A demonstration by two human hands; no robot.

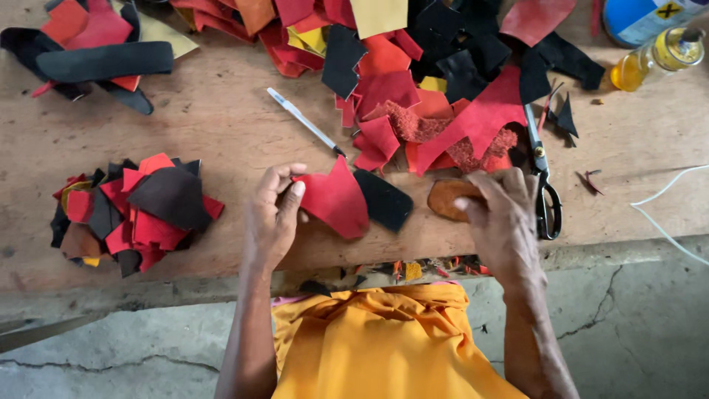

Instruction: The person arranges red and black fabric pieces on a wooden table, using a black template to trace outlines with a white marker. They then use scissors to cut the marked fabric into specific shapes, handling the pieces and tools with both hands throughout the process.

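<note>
A wooden worktop [221, 125] is seen from above, its near edge running just in front of an orange garment [384, 347]. Toward the left edge, near the front, a small heap of red and black scraps [136, 210] is stacked; at the far left corner a long black strip [103, 61] is laid across more offcuts. Bare wood is left open between heap and left hand, and behind the hand up to a white pen [304, 120] lying diagonally.

The left hand [275, 218] is closed in a pinch on the left corner of a red leather piece [336, 199], thumb on top. The piece is shaped like a pointed fin, curved along its lower edge, flat on the wood close to the near edge. A black leather piece [384, 199] is touching its right side, slanted.

The right hand [502, 214] is curled, fingers bent down onto a brown oval piece [447, 198], gripped at its right end. Just right of it, black-handled scissors [543, 177] are laid pointing to the far edge. A large pile of red, black and yellow scraps [413, 66] is spread along the far edge. At the far right corner a yellow bottle [657, 58] and a blue tin [639, 18] are set; a white cord [665, 214] is looped at the right edge, with open wood around it.
</note>
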